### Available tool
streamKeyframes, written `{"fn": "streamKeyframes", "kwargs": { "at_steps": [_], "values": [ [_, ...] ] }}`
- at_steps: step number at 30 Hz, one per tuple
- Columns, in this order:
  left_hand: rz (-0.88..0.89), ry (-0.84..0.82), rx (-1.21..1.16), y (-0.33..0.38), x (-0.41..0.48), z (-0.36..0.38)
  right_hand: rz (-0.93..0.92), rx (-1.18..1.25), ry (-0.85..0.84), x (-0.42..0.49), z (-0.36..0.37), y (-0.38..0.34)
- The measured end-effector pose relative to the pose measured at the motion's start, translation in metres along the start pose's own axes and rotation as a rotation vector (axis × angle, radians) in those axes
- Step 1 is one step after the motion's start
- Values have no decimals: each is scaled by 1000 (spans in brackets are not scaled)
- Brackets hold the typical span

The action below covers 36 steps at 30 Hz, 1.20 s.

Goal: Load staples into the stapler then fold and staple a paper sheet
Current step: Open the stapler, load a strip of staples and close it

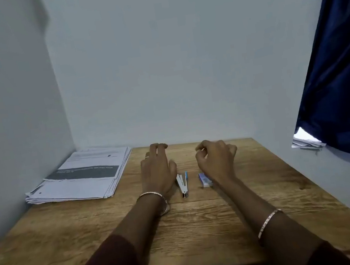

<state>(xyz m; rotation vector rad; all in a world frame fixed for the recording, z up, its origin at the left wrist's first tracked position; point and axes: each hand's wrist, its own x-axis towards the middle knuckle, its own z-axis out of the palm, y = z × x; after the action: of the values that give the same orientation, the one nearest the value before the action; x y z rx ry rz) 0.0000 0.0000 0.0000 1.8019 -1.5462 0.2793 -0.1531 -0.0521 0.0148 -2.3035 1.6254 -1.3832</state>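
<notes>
A small white and blue stapler (183, 183) lies on the wooden table (204, 228) near its middle, pointing away from me. A small purple box of staples (204, 180) rests just to its right. My left hand (158, 171) hovers just left of the stapler with fingers spread and holds nothing. Over the staple box, partly covering it, my right hand (216, 160) has its fingers loosely curled and is empty. A stack of printed paper sheets (82, 178) sits at the table's back left corner.
White walls close in the table at the left and the back. A dark blue curtain (338, 77) hangs at the right, with some more papers (306, 140) under its lower edge. The table's front edge is near my elbows.
</notes>
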Motion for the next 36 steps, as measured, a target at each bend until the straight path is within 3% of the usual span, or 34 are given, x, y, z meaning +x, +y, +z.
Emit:
{"fn": "streamKeyframes", "kwargs": {
  "at_steps": [4, 12, 23, 27, 30, 36],
  "values": [
    [-118, -109, -72, -11, 3, 10, 47, -35, -241, -2, 17, 0],
    [-228, -173, -232, -25, 11, 26, 59, -78, -391, 2, 44, 0],
    [-314, -278, -388, -16, 11, 33, 151, 98, -354, 5, 40, -2],
    [-487, -383, -717, -14, 13, 29, 198, 198, -231, 7, 33, -2],
    [-518, -450, -892, -13, 14, 26, 230, 328, -150, 9, 30, -2],
    [-402, -263, -850, -12, 13, 29, 216, 599, -153, 7, 24, 0]
  ]
}}
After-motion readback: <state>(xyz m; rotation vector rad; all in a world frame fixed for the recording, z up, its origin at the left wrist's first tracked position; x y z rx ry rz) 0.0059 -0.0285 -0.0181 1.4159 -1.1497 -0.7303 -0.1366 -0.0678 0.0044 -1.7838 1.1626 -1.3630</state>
